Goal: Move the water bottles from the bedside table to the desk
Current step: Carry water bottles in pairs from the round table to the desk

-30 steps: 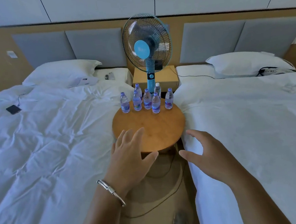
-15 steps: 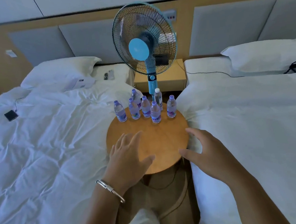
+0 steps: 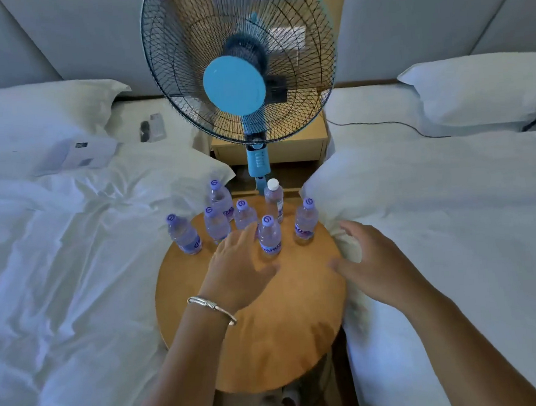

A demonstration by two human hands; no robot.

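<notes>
Both hands reach over the round tabletop, each grip spread and holding nothing. Seven water bottles stand upright, clustered at the far edge; the nearest is just beside the left hand, the right hand near the outermost, likely for paired pickup.

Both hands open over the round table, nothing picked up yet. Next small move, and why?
Probably curl the left hand round the nearest bottle: its open fingers already reach beside it, and the bottle stands upright at the front of the group. The right hand hovers empty.
</notes>
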